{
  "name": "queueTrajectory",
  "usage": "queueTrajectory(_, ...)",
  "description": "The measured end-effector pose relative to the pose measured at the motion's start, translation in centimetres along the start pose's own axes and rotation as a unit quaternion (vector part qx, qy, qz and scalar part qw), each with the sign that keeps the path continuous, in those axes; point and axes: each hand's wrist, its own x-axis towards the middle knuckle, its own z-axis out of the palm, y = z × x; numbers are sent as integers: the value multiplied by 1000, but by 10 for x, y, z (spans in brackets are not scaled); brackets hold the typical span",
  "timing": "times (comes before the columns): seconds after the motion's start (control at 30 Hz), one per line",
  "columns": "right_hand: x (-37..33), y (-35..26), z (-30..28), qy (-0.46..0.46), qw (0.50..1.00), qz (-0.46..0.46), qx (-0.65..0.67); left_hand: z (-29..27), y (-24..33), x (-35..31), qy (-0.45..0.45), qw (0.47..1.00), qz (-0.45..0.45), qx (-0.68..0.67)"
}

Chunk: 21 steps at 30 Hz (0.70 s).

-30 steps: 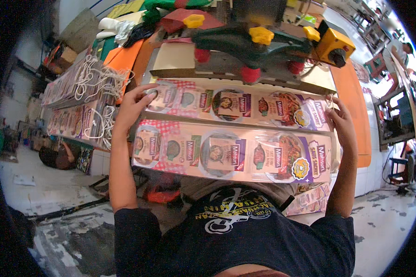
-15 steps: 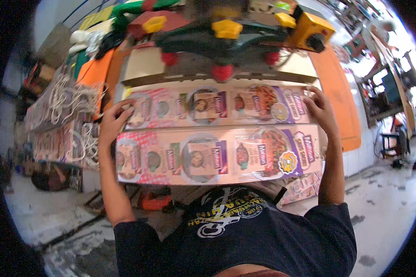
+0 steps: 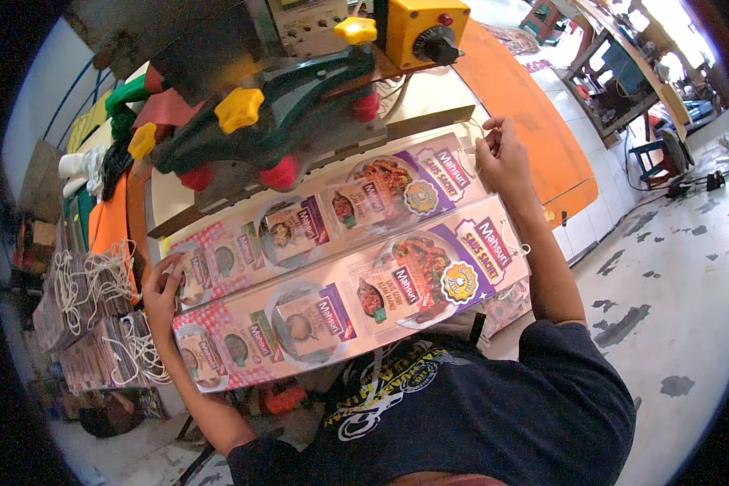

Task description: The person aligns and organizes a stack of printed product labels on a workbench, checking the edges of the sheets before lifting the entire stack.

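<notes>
Two long printed cardboard display strips with food pictures lie side by side, slanting up to the right. My left hand (image 3: 162, 287) grips the left end of the far display strip (image 3: 247, 235), fingertips over its edge. At that strip's right end, the curled fingers of my right hand (image 3: 502, 158) close on its edge beside a thin white cord. What the fingertips pinch there is partly hidden. The near display strip (image 3: 356, 312) lies closer to my body, under a glossy clear cover. A white cord loop hangs from its right end.
Beyond the strips stands a machine with a dark green clamp frame (image 3: 300, 93), yellow star knobs (image 3: 239, 110) and red pads (image 3: 283, 172). A yellow control box (image 3: 426, 32) sits behind it. Bundled strips with white cords (image 3: 97, 300) are stacked at left; an orange board (image 3: 526, 121) lies right.
My view has turned, so strips and machine now appear tilted, with the machine farther left. Both hands stay at the far strip's ends.
</notes>
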Motion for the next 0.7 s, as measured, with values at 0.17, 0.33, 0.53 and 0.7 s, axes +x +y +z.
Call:
queueTrajectory(0.17,-2,-6,-4,33,994,-9,-107,-4,-9,-4,21,999,21,20)
queueTrajectory(0.33,-5,2,-8,68,980,-42,-181,-1,-7,-2,24,1000,-3,-15)
queueTrajectory(0.53,-2,5,-17,135,953,-56,-263,0,-12,-2,35,999,6,-38)
queueTrajectory(0.7,5,12,-22,119,935,-239,-235,-2,-17,-1,24,998,31,-45)
